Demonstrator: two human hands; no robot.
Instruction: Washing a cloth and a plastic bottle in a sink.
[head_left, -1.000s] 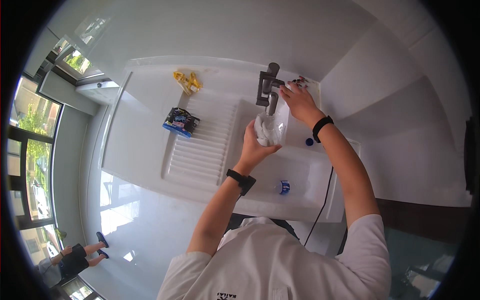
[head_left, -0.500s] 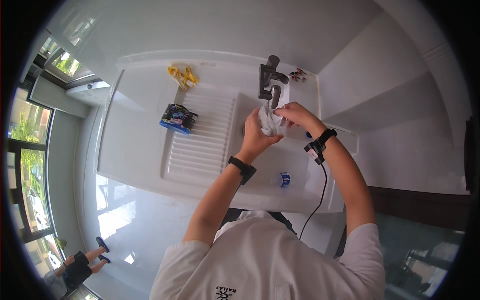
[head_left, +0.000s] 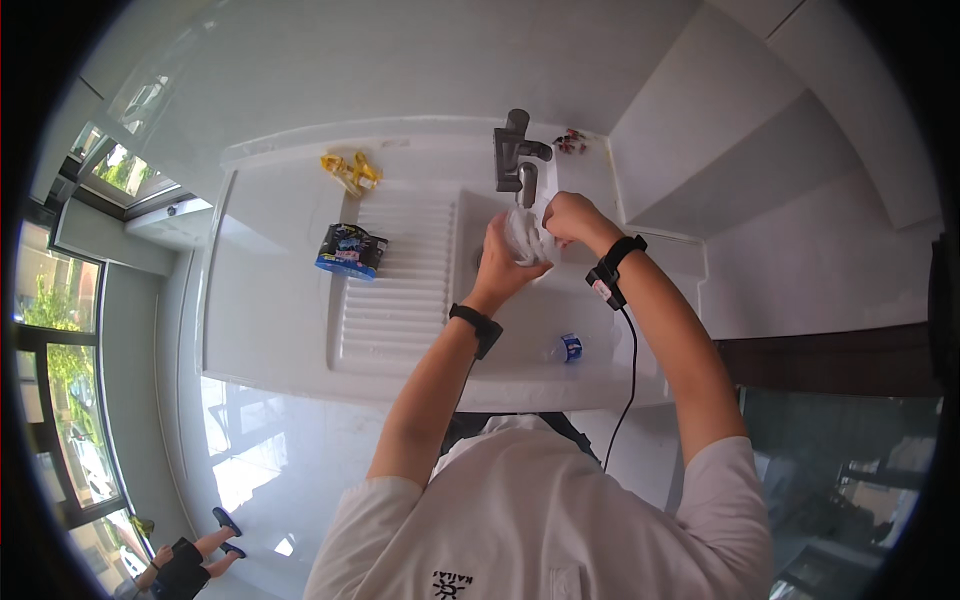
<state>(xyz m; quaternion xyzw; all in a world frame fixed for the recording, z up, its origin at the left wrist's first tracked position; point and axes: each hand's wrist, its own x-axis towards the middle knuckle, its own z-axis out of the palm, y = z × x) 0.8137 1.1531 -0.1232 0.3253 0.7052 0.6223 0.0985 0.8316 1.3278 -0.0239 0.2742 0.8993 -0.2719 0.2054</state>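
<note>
My left hand wraps round a whitish, partly see-through crumpled thing, close below the spout of the dark grey faucet. Its exact kind does not show. On the right side of it, my right hand is closed with the fingers curled in at its edge. What those fingers grip is hidden. Both hands are over the basin of the white sink. A clear bottle with a blue label lies nearer to me in the basin.
Left of the basin is a ribbed drainboard, with a black and blue packet on its left edge. Behind the packet lies a yellow peel-like thing. Small reddish bits lie by the faucet. A cable hangs from my right wrist strap. Far left, a person's legs show.
My right hand's fingers, spread at the whitish thing before, are now curled closed at its edge. The left hand keeps its hold. The whole view has shifted slightly.
</note>
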